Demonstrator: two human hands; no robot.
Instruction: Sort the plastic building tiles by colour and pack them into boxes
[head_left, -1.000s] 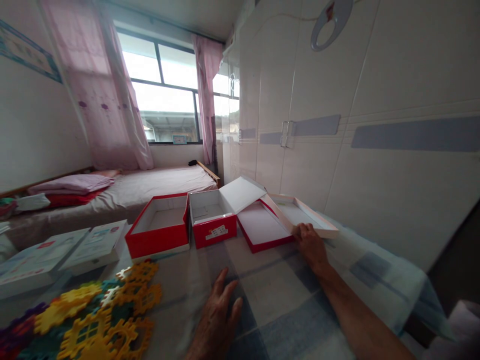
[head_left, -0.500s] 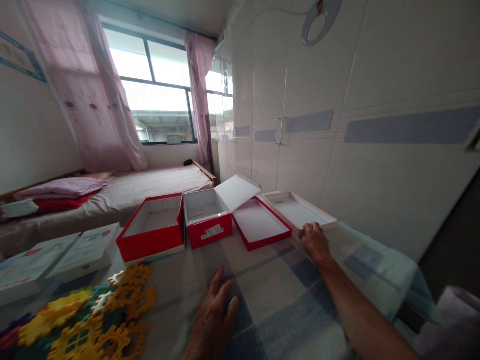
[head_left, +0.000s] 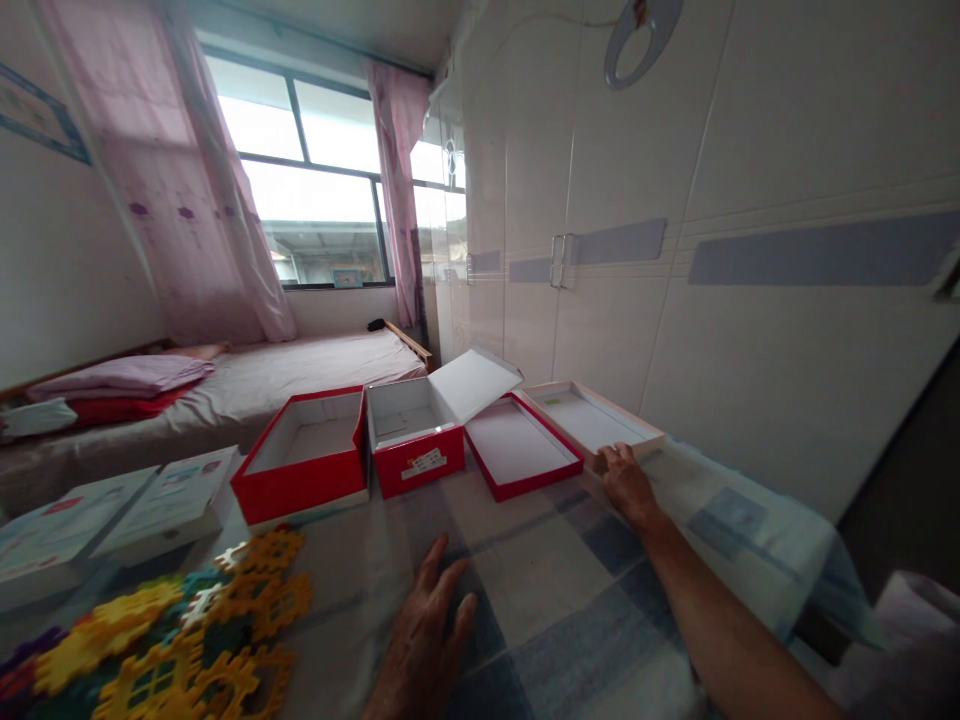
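Observation:
My right hand point(head_left: 628, 484) has its fingers closed over the near corner of a shallow pale pink box lid point(head_left: 581, 418), white inside. Left of that lid lies a red-rimmed lid point(head_left: 517, 440), also hollow side up. My left hand point(head_left: 429, 630) rests on the checked tablecloth point(head_left: 536, 585) with the fingers extended, holding nothing. Beyond it stand two open red boxes: one with a label point(head_left: 416, 466) on its front and a raised white flap point(head_left: 474, 385), the other red box point(head_left: 307, 485) further left. Both look bare inside.
Yellow, green and other coloured plastic building pieces point(head_left: 150, 665) are heaped at the near left. Two white boxes point(head_left: 176, 505) lie behind them. A bed point(head_left: 330, 355) is beyond the table, and a tall white wardrobe point(head_left: 607, 330) borders the right side.
The pale pink lid has shifted slightly to the left and toward the red-rimmed lid, with my right hand on it. My left hand stays in place.

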